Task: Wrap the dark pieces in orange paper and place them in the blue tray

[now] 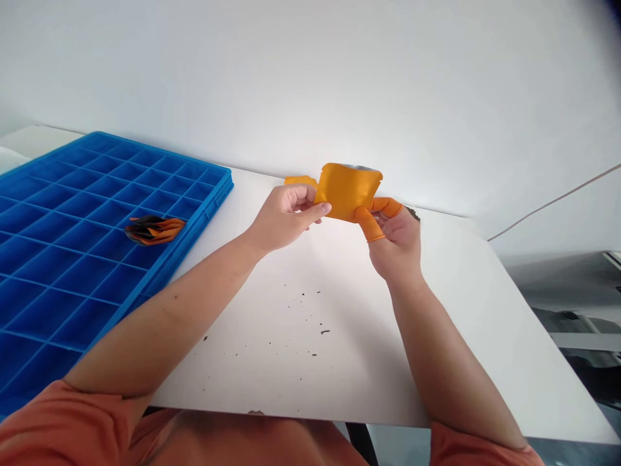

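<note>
An orange-yellow foil pouch (347,191) is held up over the table by both hands. Its top edge gapes a little, showing a silvery lining. My left hand (294,213) pinches the pouch's lower left corner, thumb on the near side. Orange finger cots cover the thumb and a finger of my right hand (395,236), which grips the lower right corner. Behind my left hand lies more orange-yellow material (301,180), mostly hidden. Some dark crumbly stuff (413,213) shows just past my right hand.
A blue divided tray (160,275) stands at the left, with a bundle of black and orange pouches (155,230) in one compartment. Dark crumbs (325,332) are scattered on the white table (272,388). A white wall (310,84) rises behind it.
</note>
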`<action>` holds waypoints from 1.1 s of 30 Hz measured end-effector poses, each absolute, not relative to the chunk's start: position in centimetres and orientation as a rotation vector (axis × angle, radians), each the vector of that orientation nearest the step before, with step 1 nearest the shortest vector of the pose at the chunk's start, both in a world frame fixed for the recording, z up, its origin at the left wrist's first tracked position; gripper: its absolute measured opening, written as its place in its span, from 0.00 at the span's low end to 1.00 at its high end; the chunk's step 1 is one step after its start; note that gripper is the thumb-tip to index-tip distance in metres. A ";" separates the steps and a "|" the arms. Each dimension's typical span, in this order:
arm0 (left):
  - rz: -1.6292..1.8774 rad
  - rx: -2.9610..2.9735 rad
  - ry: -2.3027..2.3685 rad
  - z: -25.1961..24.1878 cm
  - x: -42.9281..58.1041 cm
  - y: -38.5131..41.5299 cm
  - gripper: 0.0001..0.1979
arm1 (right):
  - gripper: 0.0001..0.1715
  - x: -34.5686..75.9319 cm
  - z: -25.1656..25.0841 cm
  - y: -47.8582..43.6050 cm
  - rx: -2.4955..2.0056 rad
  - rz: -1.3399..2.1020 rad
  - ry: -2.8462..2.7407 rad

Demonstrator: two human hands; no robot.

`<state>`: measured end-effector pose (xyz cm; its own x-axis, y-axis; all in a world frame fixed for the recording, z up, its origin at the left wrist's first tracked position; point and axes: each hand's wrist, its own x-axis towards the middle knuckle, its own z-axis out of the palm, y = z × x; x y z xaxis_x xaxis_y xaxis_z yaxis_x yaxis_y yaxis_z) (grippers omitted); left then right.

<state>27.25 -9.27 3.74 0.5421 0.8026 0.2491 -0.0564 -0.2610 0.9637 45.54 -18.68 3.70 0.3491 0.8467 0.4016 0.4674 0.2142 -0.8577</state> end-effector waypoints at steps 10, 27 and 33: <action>1.093 1.658 0.603 3.7 27.5 -9.5 0.13 | 0.13 45.6 3.0 -18.4 -1.414 0.348 -1.305; 1.330 1.664 0.561 3.9 27.4 -9.6 0.12 | 0.09 44.6 2.4 -18.6 -1.421 0.185 -1.422; 1.241 1.725 0.529 3.8 27.4 -9.9 0.11 | 0.10 44.1 2.8 -18.7 -1.433 0.192 -1.419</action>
<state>27.38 -9.94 3.79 0.4001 0.7623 0.5087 -0.1606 -0.4882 0.8578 44.14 -18.72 2.75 0.2808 0.7983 0.5327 0.6279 0.2670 -0.7311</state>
